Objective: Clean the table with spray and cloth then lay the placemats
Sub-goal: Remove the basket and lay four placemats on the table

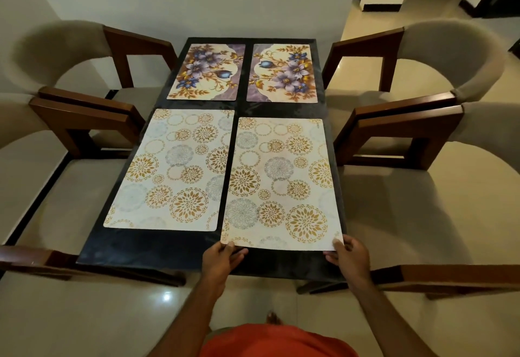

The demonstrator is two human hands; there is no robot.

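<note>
While both hands pinch its near corners, the near-right placemat (281,182) lies w/ its long axis running away from the person, on the dark glossy tabletop (157,247); left hand (222,258) grips the near-left corner, right hand (349,255) the near-right. It's a flat rounded-corner rectangle, pale w/ gold circular rosettes, just beside a matching mat (171,171). Two floral mats (206,71) (282,72) lie at the far end, same orientation.

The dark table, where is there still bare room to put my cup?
The widest bare patch of the dark glossy table is its near-left corner, below the left circle-patterned placemat. Narrow dark strips run between the mats and past the two floral placemats. The near right is crowded: both hands hold the right circle-patterned placemat.
</note>
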